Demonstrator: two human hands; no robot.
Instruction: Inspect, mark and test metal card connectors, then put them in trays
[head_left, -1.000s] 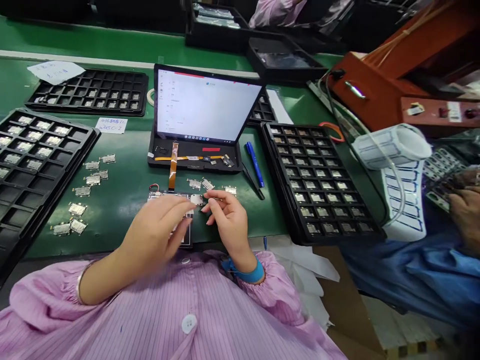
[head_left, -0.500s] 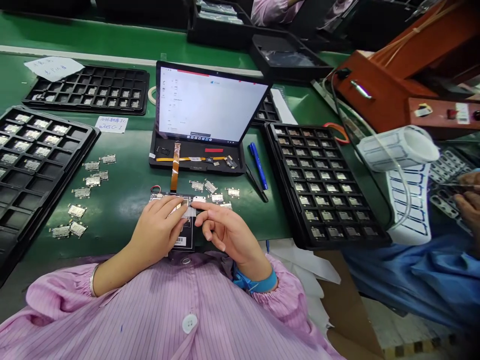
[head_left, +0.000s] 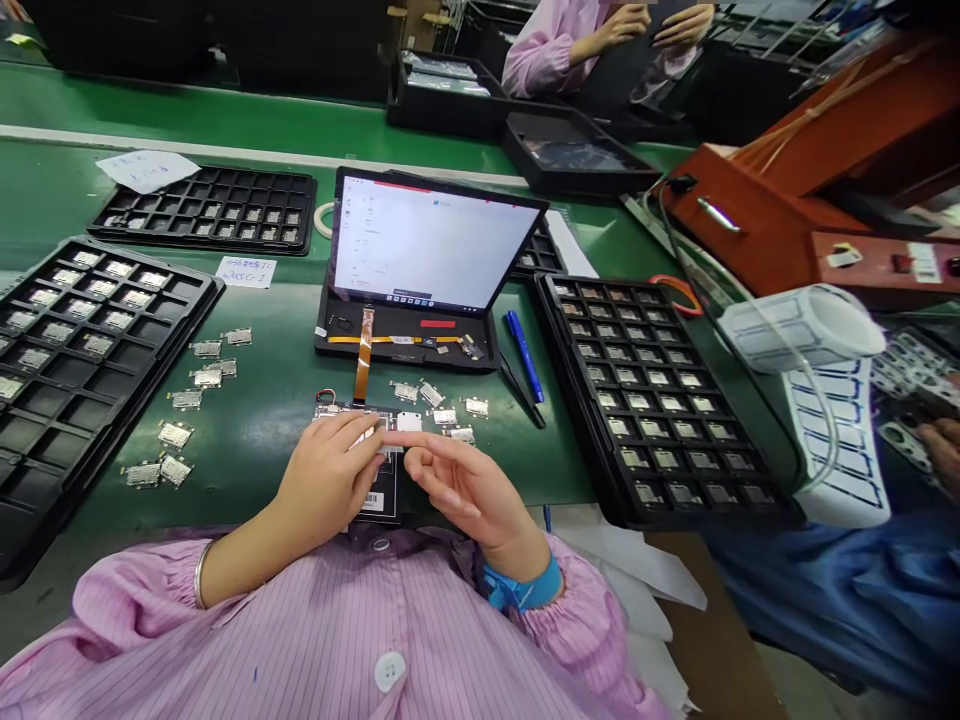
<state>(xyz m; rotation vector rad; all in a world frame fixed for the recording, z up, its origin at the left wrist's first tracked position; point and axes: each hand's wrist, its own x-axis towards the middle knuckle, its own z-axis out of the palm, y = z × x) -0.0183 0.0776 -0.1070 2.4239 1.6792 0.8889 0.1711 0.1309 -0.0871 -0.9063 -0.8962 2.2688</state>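
My left hand (head_left: 330,478) lies over the upper part of a black circuit board (head_left: 384,500), fingers bent a little and resting on it. Whatever sits under those fingers is mostly hidden. From the right, the stretched index finger of my right hand (head_left: 469,485) touches the board beside the left fingertips; its other fingers curl loosely, with nothing visible in them. An orange flex cable (head_left: 364,360) runs from the board to a lit display panel (head_left: 442,240) propped in a black case. Small silver circuit modules (head_left: 444,416) lie right of the board.
More loose modules (head_left: 208,378) lie at left, near a large black tray (head_left: 112,375). Tweezers (head_left: 520,388), a blue marker (head_left: 525,355) and another filled tray (head_left: 660,400) are at right. A co-worker's hand (head_left: 941,450) shows at the right edge; another person works opposite.
The whole view has shifted, so things sit lower and slightly right. My right index finger still touches the board by my left fingers. The hands of the person opposite now show.
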